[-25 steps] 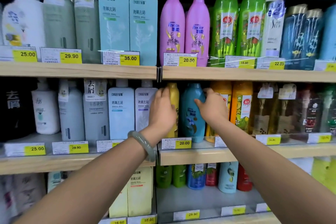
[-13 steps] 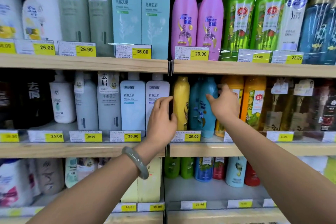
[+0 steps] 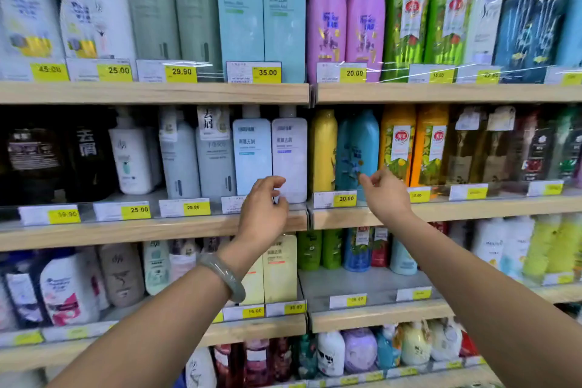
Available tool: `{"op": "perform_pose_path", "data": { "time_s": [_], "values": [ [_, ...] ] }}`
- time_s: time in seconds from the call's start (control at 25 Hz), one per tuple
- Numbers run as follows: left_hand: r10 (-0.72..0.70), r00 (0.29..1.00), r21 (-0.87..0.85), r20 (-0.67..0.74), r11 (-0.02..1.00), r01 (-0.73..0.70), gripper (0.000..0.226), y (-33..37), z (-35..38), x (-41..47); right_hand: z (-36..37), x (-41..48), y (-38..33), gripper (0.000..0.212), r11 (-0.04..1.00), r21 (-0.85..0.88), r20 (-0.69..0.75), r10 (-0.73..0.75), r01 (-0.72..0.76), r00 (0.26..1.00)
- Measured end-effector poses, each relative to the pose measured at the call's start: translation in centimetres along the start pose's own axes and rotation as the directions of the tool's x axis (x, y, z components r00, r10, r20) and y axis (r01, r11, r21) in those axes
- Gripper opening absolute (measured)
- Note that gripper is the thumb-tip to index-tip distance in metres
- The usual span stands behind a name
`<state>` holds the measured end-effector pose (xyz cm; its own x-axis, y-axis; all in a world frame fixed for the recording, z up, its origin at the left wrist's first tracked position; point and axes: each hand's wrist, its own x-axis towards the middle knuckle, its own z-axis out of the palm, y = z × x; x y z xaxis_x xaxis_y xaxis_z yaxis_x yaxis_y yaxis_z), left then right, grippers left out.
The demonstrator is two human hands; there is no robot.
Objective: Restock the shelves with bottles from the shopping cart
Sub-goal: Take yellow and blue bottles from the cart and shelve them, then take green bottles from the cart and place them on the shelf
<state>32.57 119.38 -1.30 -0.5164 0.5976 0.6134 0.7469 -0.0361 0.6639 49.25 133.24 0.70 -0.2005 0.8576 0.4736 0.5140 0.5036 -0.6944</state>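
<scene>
Left hand (image 3: 263, 211) empty, loosely curled | right hand (image 3: 385, 195) likewise | both before shelf edge (image 3: 151, 231)

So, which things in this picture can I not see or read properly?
- Shopping cart: outside the head view entirely.
- Price tag below the pale blue bottle: its number is covered by the left hand.
- Teal bottle: lower label partly behind the right hand.
- White bottles, top left: labels smeared by blur.
- Bottom shelf tags: too small and blurred to read.
- Whether either hand touches a bottle: unclear from this one view.
</scene>
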Motion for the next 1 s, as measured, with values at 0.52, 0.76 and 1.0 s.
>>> {"op": "perform_pose_path", "data": {
  "time_s": [0.52, 0.76, 1.0],
  "values": [
    [-0.533, 0.844, 0.166, -0.055, 0.829, 0.534, 0.025, -18.8, -32.1, -20.8, 21.6, -29.5, -17.3, 0.032, 0.957, 0.187, 0.915, -0.251, 0.221, 0.316],
    [-0.725, 0.640, 0.274, -0.253, 0.581, 0.767, 0.016, -22.8, -46.3, -32.5, 30.9, -42.4, -26.8, 0.037, 0.847, 0.284, 0.957, -0.281, 0.449, -0.077],
    [-0.837, 0.417, 0.376, -0.353, 0.281, 0.883, 0.022, -27.4, -57.2, -42.2, 40.2, -51.5, -35.2, 0.035, 0.651, 0.443, 0.896, -0.313, 0.616, -0.313]
  ]
}}
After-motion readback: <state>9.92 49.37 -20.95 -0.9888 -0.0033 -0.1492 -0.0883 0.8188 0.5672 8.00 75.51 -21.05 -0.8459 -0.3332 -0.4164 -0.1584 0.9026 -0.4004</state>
